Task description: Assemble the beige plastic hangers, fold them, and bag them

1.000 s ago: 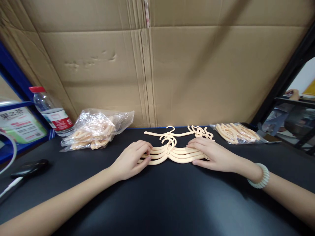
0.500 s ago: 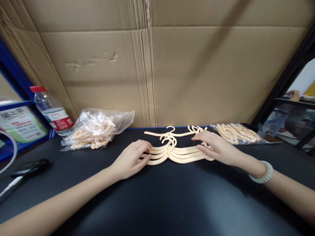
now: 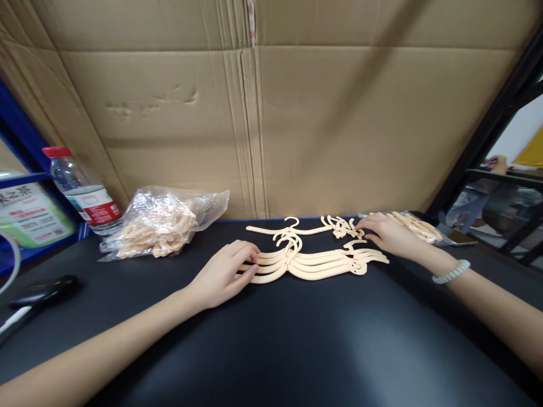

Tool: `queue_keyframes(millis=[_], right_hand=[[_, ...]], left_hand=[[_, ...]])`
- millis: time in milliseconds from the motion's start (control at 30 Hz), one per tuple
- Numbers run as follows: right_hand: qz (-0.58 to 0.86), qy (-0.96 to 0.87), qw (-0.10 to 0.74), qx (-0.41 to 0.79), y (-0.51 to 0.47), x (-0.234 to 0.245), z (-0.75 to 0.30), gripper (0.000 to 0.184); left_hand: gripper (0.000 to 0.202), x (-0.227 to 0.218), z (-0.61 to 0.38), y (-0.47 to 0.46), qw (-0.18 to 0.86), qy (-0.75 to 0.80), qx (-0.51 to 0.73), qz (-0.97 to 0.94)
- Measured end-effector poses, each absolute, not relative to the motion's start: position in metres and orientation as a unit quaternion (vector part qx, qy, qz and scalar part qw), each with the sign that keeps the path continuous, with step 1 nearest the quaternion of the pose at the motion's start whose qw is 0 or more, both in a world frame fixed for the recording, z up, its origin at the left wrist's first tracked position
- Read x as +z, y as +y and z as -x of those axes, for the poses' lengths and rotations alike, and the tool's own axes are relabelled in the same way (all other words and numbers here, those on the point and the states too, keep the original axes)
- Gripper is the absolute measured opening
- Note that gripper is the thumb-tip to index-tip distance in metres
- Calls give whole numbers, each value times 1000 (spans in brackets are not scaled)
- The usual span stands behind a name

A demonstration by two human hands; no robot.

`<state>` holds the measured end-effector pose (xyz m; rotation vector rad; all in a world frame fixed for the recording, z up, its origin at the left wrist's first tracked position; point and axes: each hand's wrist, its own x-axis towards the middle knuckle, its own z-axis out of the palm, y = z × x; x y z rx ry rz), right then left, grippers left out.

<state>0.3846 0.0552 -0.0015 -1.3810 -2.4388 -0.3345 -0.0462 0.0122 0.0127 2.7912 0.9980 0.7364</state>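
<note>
Several cream plastic clothes hangers (image 3: 318,265) lie stacked and fanned on the black table, hooks pointing away from me. My left hand (image 3: 231,271) holds their left ends between thumb and curled fingers, which hide the tips. At the right ends of the stack are pieces with curved, finger-like prongs (image 3: 369,255). My right hand (image 3: 388,234) is off the stack, beside a small pile of loose cream parts (image 3: 339,225) at the back. Its thumb and fingers are apart, fingertips at the pile's right edge. Behind the stack lies another hanger (image 3: 271,230).
At the back left, a clear plastic bag (image 3: 165,220) of cream parts lies near a red-capped bottle (image 3: 91,192). Another bag of parts (image 3: 418,226) is partly behind my right hand. A black mouse-like object (image 3: 44,291) sits at left. Cardboard (image 3: 169,124) stands behind the table.
My right hand has left the right end of the hanger stack and moved back and right to the loose parts. The pronged ends now show. My left hand stays on the stack.
</note>
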Motion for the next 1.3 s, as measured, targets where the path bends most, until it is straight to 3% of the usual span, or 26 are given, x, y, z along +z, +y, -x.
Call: queue_keyframes(millis=[400,700,1000,1133,1300], right_hand=[[471,-865,98,-145,61,2,-390,23],[480,-858,88,-162,52,16,-384,13],[566,-776,242,-139,49,18,-385,12],[586,-733,334,-94,47,17,-384,7],[580,-676,455,-23,46,19,-376,23]], left_hand=[[43,2,61,71,89,436,304,-843],[39,-7,55,123,57,457,247,-852],[12,15,33,122,-17,442,209,-872],[16,39,28,101,-74,464,243,-849],[18,58,40,57,-127,469,318,-814]])
